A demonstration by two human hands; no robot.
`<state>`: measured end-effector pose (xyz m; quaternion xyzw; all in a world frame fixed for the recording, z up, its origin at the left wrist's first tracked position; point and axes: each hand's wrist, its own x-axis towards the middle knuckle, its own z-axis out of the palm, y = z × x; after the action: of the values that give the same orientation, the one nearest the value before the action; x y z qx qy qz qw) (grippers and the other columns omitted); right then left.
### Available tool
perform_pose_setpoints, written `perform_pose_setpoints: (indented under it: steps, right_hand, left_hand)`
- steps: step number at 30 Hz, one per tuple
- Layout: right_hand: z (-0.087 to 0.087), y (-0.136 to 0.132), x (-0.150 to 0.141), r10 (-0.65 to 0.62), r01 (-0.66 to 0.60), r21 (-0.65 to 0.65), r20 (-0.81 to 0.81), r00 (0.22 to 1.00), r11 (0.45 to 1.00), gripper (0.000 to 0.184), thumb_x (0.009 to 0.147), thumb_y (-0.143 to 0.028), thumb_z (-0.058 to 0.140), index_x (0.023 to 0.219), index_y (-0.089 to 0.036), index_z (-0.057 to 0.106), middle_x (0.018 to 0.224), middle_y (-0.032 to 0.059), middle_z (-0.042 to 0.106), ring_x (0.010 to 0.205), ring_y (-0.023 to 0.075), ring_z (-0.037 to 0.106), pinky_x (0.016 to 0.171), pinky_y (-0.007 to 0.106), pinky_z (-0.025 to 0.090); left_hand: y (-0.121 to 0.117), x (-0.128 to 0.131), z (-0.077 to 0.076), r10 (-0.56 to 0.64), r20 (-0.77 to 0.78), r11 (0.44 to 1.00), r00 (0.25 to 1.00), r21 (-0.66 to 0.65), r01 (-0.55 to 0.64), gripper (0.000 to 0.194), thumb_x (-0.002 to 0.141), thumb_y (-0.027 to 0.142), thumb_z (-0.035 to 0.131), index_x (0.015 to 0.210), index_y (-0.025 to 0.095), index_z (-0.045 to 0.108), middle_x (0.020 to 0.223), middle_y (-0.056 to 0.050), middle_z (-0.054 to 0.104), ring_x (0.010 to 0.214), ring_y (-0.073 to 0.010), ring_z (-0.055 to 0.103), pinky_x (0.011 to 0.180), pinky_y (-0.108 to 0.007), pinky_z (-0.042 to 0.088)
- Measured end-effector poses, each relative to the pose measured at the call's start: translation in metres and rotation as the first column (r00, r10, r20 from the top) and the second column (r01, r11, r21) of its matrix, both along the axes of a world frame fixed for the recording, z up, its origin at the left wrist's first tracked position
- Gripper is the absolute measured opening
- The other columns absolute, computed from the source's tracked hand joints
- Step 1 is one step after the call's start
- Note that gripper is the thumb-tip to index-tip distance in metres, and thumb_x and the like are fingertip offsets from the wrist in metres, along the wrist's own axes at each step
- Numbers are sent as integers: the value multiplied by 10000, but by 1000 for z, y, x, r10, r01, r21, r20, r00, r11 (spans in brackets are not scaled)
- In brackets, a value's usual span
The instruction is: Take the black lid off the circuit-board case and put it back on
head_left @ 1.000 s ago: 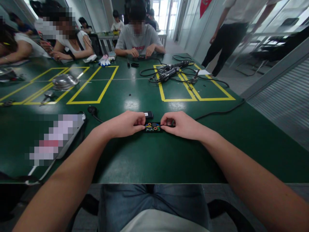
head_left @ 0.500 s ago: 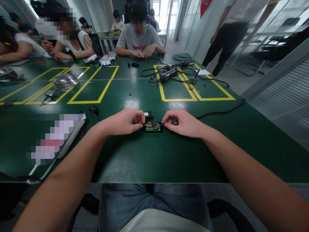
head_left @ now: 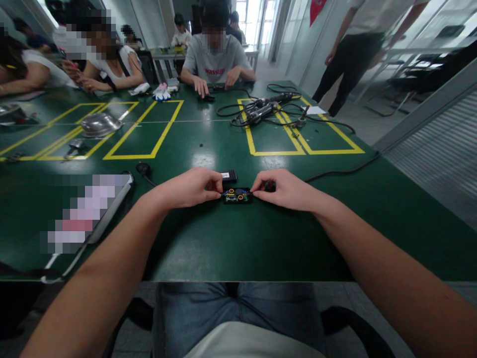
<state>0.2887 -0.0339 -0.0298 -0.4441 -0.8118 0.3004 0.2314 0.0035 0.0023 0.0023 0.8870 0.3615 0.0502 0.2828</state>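
A small circuit board [head_left: 231, 198] with copper-ringed coils and blue and yellow wires lies in an open black plastic case [head_left: 249, 201] on the green table. At the case's left end my left hand [head_left: 199, 188] is closed in a pinch on a black power cable. My right hand [head_left: 281, 190] pinches the cable at the opposite end, its other fingers curled. Just behind the case rests a black cover [head_left: 231, 175] with a white label. The cable's black plug [head_left: 143, 169] lies beyond my left wrist, and the cord [head_left: 335, 173] runs off to the right.
A phone-like slab [head_left: 108, 211], partly pixelated, lies at left with a white cord. Further back are a metal bowl [head_left: 100, 125], tangled cabled tools [head_left: 261, 112] and yellow tape rectangles [head_left: 276, 154]. A person [head_left: 216, 59] sits opposite; others sit or stand around.
The circuit board now sits lower inside the black case, whose rim shows around it. My hands have barely moved. The person opposite has reached one hand onto small black parts.
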Motion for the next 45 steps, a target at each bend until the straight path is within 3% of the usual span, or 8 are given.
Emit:
perform_pose_setpoints:
  steps: [4, 10, 19, 24, 27, 33, 40, 45]
  right_hand:
    - [0, 0, -1, -2, 2, -6, -5, 1000, 1000, 96, 880, -249, 696, 838, -226, 779, 835, 36, 792, 742, 195, 666, 736, 337, 525]
    - [-1, -1, -2, 3, -3, -12, -12, 1000, 1000, 89, 872, -252, 687, 872, -219, 770, 816, 36, 757, 721, 193, 637, 702, 333, 497]
    - [-4, -2, -4, -19, 18, -37, -37, 999, 999, 54, 855, -262, 700, 900, -234, 687, 814, 21, 719, 747, 195, 635, 721, 338, 502]
    - [-7, -1, -1, -50, 27, -144, -163, 985, 989, 434, 752, -154, 680, 1148, -258, 537, 934, 2, 727, 752, 180, 641, 736, 333, 508]
    - [-8, -1, 1, -34, 10, -155, -154, 987, 988, 524, 699, -117, 652, 1187, -260, 526, 986, 6, 708, 769, 180, 624, 737, 334, 496]
    - [-4, -3, 1, 30, -36, -83, -67, 997, 996, 474, 702, -132, 648, 1166, -229, 627, 1036, 41, 716, 846, 205, 620, 771, 346, 502]
    - [-3, -3, -3, 10, -10, -37, -11, 1000, 999, 321, 831, -374, 804, 1102, -215, 740, 936, 28, 723, 807, 203, 625, 743, 338, 476]
    - [-6, -3, -6, -8, 8, -5, -17, 1000, 1000, 273, 844, -374, 839, 1052, -208, 778, 907, 28, 740, 782, 200, 643, 729, 329, 477]
  left_hand:
    - [3, 0, -4, -30, 17, 988, 999, 151, 27, 127, 897, 255, 682, 856, 193, 785, 927, -39, 745, 834, -192, 691, 821, -310, 524]
    - [9, 5, -19, 121, 139, 907, 983, 387, -166, 265, 1000, 305, 625, 1114, 186, 833, 1261, -126, 766, 1207, -302, 695, 1136, -483, 520]
    - [9, 10, -30, 153, 54, 932, 987, 325, -163, 425, 984, 250, 696, 1395, 155, 750, 1331, -145, 803, 1244, -312, 734, 1150, -464, 542]
    - [2, 10, -24, 81, 196, 957, 977, 259, -132, 456, 943, 302, 748, 1382, 181, 753, 1274, -106, 814, 1132, -281, 761, 1074, -433, 586]
    - [-4, 13, -20, -18, 239, 974, 971, 223, -36, 419, 930, 314, 775, 1333, 203, 775, 1247, -89, 816, 1108, -268, 763, 1045, -407, 586]
    - [-9, 18, -20, -93, 165, 978, 982, 200, 59, 369, 935, 284, 787, 1297, 209, 789, 1224, -88, 815, 1099, -268, 770, 985, -380, 578]
    - [-9, 19, -20, -80, 107, 977, 991, 208, 56, 385, 949, 291, 795, 1325, 210, 783, 1204, -86, 811, 1077, -270, 761, 949, -374, 561]
    - [-11, 22, -19, -74, 52, 967, 996, 248, 59, 383, 959, 302, 805, 1329, 204, 786, 1136, -81, 807, 1024, -264, 750, 943, -376, 552]
